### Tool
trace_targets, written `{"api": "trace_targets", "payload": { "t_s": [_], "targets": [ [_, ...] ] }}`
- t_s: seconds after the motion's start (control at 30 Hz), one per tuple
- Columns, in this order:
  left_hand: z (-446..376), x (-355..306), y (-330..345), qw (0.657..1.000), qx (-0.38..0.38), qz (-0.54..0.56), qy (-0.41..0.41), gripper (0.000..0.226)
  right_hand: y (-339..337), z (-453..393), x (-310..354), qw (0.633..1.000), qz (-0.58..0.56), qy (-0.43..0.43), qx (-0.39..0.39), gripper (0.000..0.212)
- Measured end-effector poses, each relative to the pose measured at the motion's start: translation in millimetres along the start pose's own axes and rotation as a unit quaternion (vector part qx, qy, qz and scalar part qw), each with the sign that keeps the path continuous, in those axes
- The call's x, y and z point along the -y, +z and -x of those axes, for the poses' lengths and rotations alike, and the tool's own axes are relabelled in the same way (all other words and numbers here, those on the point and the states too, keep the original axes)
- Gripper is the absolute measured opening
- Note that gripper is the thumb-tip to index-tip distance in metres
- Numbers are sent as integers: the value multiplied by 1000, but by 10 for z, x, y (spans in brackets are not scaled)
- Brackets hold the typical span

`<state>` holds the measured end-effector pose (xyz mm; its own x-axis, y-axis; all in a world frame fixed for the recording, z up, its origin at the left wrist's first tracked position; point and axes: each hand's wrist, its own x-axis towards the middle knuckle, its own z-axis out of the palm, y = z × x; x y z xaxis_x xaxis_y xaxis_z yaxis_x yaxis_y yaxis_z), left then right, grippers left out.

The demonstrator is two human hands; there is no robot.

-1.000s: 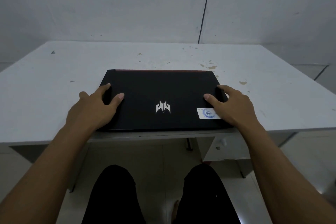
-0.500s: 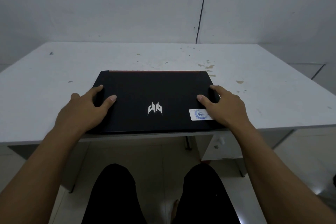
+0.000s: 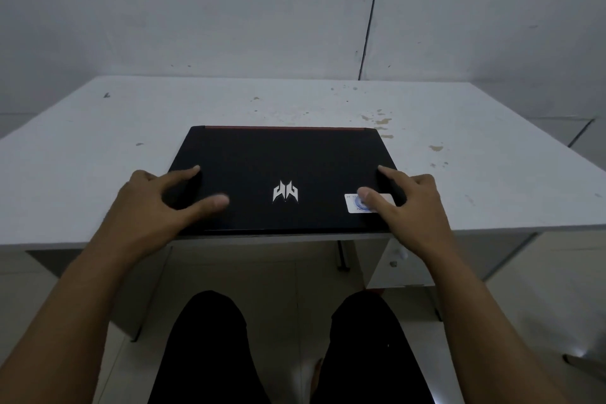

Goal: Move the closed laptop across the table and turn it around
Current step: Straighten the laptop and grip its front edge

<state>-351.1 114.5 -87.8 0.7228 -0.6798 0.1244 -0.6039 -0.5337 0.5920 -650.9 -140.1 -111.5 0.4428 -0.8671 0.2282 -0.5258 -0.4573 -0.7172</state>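
**Two hands braced on a closed laptop at the near edge of a white surface**

Nearest the viewer, two dark-clad legs (image 3: 288, 348) show below the frame's centre, with a pale tiled floor (image 3: 524, 321) beneath; the person appears seated facing the surface.

Two bare forearms reach forward from the lower corners. The left hand (image 3: 154, 203) rests on the near left part of the laptop (image 3: 282, 160), thumb flat on the lid and index finger along the left side, spread wide rather than clenched. The right hand (image 3: 410, 203) mirrors it at the near right, thumb lying over a small white sticker (image 3: 357, 206). Whether the remaining fingers curl under the sides cannot be told. One hand on each side likely gives even control for sliding and then turning the machine.

The laptop is black, shut, and lies flat with its near edge about level with the near edge of the surface (image 3: 98, 174). A silver logo (image 3: 285, 192) sits near the lid's centre, and a red strip (image 3: 283, 128) marks the far edge, probably the hinge side.

Beyond it the surface is bare, with brownish stains (image 3: 380, 121) to the far right, leaving room to push away. A plain grey wall (image 3: 229, 9) stands behind.
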Motion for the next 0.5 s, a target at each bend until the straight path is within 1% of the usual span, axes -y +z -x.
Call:
{"api": "trace_targets", "payload": {
  "t_s": [0.07, 0.13, 0.17, 0.23, 0.27, 0.33, 0.5],
  "targets": [
    [139, 99, -46, 997, 45, 49, 39, 101, -37, 90, -36, 999, 0, -26, 23, 81],
    [240, 180, -21, 993, 57, 66, 85, 107, -101, 120, -52, 996, -31, -40, 75, 95],
    [270, 212, 16, 991, 41, 78, 105, 104, -125, 124, -52, 993, -37, -54, 98, 102],
    [275, 236, 106, 986, -13, 108, 128, 91, -143, 115, -64, 990, -20, -87, 113, 111],
    [273, 244, 138, 983, -37, 117, 133, 86, -133, 112, -71, 989, -9, -101, 109, 111],
    [264, 263, 184, 980, -60, 124, 145, 82, -95, 109, -96, 989, -1, -117, 91, 109],
    [275, 310, 242, 971, -81, 137, 181, 81, -70, 110, -147, 987, -5, -143, 68, 105]
  ]
}}
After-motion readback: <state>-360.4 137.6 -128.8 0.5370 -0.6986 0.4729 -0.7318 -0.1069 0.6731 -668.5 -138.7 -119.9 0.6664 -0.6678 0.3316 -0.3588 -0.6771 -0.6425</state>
